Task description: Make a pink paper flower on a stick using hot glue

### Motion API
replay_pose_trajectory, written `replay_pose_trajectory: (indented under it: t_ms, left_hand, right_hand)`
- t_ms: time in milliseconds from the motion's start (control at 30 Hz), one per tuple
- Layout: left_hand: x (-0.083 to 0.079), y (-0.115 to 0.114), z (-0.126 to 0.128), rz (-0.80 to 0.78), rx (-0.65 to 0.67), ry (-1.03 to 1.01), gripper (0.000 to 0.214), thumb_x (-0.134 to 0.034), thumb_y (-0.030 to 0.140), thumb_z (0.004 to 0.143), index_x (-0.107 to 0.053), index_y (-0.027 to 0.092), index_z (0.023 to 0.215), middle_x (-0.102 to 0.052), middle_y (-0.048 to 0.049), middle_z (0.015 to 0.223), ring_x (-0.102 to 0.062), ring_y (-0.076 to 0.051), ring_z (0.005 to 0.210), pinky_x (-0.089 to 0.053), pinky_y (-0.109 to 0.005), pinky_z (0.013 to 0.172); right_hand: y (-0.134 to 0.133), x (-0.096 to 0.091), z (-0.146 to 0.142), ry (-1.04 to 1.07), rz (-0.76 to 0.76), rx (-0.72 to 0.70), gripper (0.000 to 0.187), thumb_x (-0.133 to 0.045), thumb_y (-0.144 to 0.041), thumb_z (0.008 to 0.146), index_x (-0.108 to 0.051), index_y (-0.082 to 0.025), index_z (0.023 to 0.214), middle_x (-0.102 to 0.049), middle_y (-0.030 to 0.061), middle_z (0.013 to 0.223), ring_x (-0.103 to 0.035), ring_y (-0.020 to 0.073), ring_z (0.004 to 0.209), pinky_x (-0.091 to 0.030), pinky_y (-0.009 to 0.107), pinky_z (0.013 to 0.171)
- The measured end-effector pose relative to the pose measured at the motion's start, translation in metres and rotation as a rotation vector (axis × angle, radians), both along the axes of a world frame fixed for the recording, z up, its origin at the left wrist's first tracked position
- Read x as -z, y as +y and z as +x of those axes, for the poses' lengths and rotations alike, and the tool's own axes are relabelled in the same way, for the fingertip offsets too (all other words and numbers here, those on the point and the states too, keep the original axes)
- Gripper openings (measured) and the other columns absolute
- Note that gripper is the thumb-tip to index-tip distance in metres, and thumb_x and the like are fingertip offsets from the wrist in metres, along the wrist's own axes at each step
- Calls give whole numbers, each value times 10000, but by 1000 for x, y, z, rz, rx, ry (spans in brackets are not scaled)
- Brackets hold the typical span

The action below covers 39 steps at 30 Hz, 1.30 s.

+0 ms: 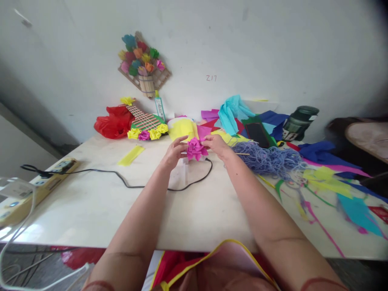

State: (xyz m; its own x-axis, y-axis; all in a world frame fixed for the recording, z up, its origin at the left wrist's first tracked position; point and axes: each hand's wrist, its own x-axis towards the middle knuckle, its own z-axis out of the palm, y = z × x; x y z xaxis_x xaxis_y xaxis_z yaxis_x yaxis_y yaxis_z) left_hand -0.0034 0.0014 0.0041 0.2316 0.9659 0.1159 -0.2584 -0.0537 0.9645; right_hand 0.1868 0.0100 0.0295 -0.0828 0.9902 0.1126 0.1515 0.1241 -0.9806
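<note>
A magenta paper flower [197,149] is held up between my two hands over the middle of the table. From the left, my left hand [176,152] touches its petals with bent fingers. My right hand [216,145] pinches the flower's right edge between thumb and fingers. Beneath the flower is a small clear object, too faint to name. Behind my hands lies yellow crepe paper [183,128]. To the left stands a green craft piece [145,119] crossed with striped sticks and trimmed with yellow and magenta paper flowers.
A black cable [121,178] runs from a power strip [45,188] to below my hands. Tangled blue-purple yarn [266,159], a phone [257,134] and a dark jar [300,123] stand or lie right. Paper scraps cover the right side. A yellow strip [131,155] lies left.
</note>
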Motion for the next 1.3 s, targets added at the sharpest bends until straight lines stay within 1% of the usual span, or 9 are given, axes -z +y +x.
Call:
replay_pose_trajectory:
  t_ms: [300,500,667,733,867,967,1067,1200,1300]
  left_hand:
    - [-1,-3,-2,31,47,107,750,-754,230,552,-544,215,1272,-659,4,851,-630,-152,742,-489,-289,684]
    - [-5,-6,0,83,42,129,804,-784,207,525,-543,162,1291,-661,15,750,-606,-137,665,-461,-273,656]
    - [-6,-7,3,127,11,144,776,-788,194,513,-568,135,1254,-637,35,673,-544,-102,574,-421,-245,588]
    - [-5,-7,3,131,-22,136,771,-789,194,512,-573,135,1249,-634,35,666,-538,-99,566,-420,-241,578]
    - [-3,-3,1,136,-135,70,763,-798,226,506,-583,155,1234,-652,22,697,-573,-116,593,-444,-245,583]
    - [0,1,-2,137,-240,6,721,-789,258,503,-601,168,1194,-651,17,714,-597,-131,615,-464,-257,597]
    - [1,5,-4,116,-333,-43,698,-783,268,489,-612,175,1159,-647,15,737,-609,-140,624,-475,-272,606]
    - [0,7,-7,74,-404,-95,684,-780,260,452,-618,171,1111,-637,10,754,-612,-150,639,-483,-288,616]
    - [0,8,-8,73,-428,-111,669,-774,260,457,-614,179,1101,-631,11,762,-622,-158,661,-494,-306,642]
  right_hand:
    - [-5,-3,-1,22,-13,-105,69,-628,-224,534,-595,-163,537,-495,-64,487,-450,84,536,-385,238,579]
    - [-7,-3,-3,32,-6,-147,90,-629,-236,541,-597,-155,561,-523,-51,523,-478,94,574,-397,251,608]
    - [-5,1,-4,-42,55,-151,139,-649,-281,579,-584,-159,573,-486,-63,511,-407,76,526,-321,232,537]
    - [-5,-1,-3,-24,60,-147,158,-658,-305,610,-595,-160,603,-501,-57,523,-426,79,525,-342,230,538]
    - [-4,-4,3,10,65,-79,165,-610,-313,708,-649,-152,711,-625,-1,652,-528,103,579,-447,241,595]
    - [2,2,8,-202,80,25,141,-582,-219,723,-688,-145,779,-686,29,739,-588,122,636,-487,249,646]
    - [6,10,8,-567,130,30,243,-556,-143,729,-740,-159,887,-745,55,907,-666,171,839,-512,282,801]
    - [3,13,4,-959,196,-10,342,-531,-129,767,-752,-196,1019,-741,64,1100,-659,211,1034,-489,295,905]
    - [-2,10,4,-1146,201,63,399,-505,-130,798,-715,-179,1134,-688,108,1228,-620,253,1136,-484,327,918]
